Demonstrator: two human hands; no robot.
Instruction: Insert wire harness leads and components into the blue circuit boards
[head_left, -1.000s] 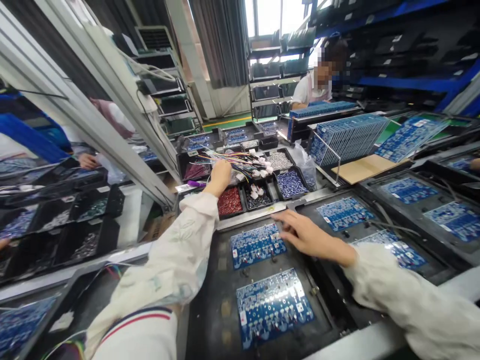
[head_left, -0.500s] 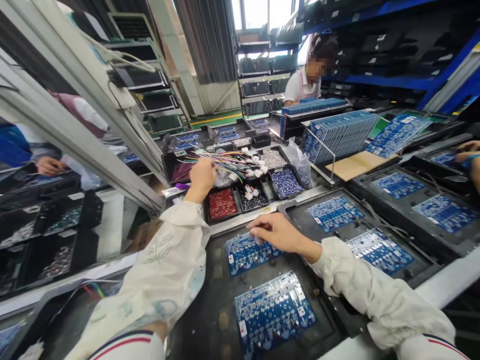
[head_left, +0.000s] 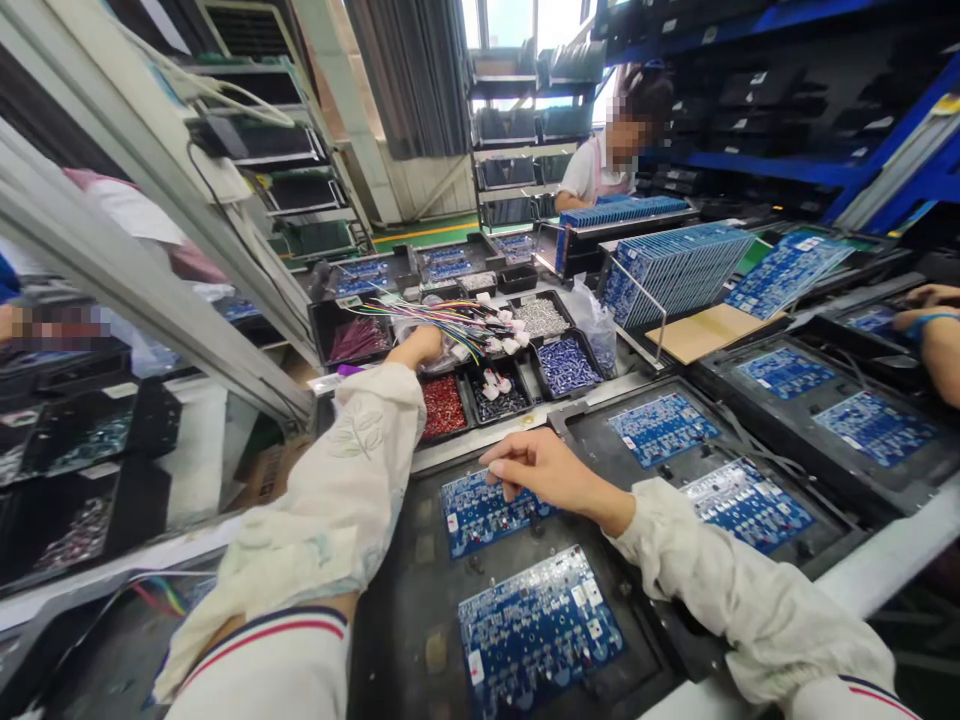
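My left hand (head_left: 421, 347) reaches into the black parts bins, beside the bin of red parts (head_left: 442, 406) and under a bundle of coloured wires with white plugs (head_left: 457, 322); its fingers are hidden. My right hand (head_left: 534, 466) is curled in a pinch over the upper blue circuit board (head_left: 480, 512) in a black carrier tray (head_left: 405, 590). What the fingers pinch is too small to make out. A second blue board (head_left: 538, 632) lies nearer me in the same tray.
Bins of silver parts (head_left: 546, 317) and blue parts (head_left: 566, 364) sit right of the wires. More carriers with blue boards (head_left: 660, 428) run to the right. A rack of upright boards (head_left: 679, 268) stands behind. Another person's arm (head_left: 934, 345) is at the right edge; a person sits far back.
My right hand drew back left onto the upper board and closed from flat into a pinch. My left hand dropped lower into the bins. The view shifted slightly right.
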